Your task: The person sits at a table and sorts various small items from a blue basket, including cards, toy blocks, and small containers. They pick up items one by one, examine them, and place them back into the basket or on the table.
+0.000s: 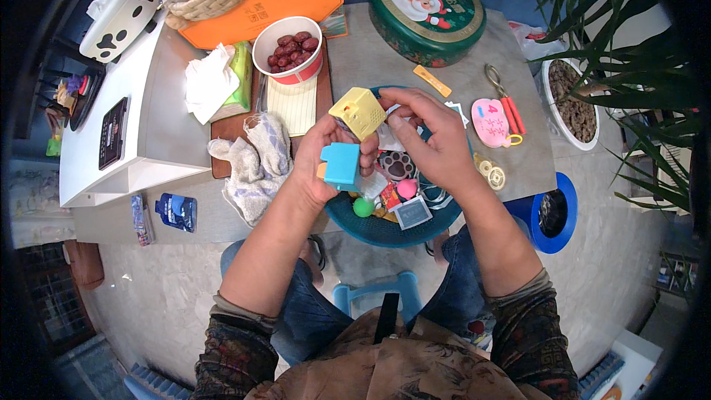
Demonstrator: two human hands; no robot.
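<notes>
In my left hand (319, 164) are two small plastic objects: a yellow box-shaped one (358, 113) with a perforated patch, and a light-blue one (341, 166) with an orange part at its side. My right hand (430, 136) is just right of the yellow object, thumb and forefinger near its side; whether they touch it or hold anything is unclear. Below both hands lies a teal basket (389, 240) with a green ball (364, 207), a pink ball (407, 188), a dark disc with a paw print (396, 165) and a grey-white card (412, 213).
A paper tub of red dates (289, 69), a cloth (253, 161) and tissues (210, 80) are at left. A round green tin (427, 16) stands at the back. Red-handled pliers-like tool (512, 114) and pink tag (489, 122) lie right, beside a blue bin (566, 211).
</notes>
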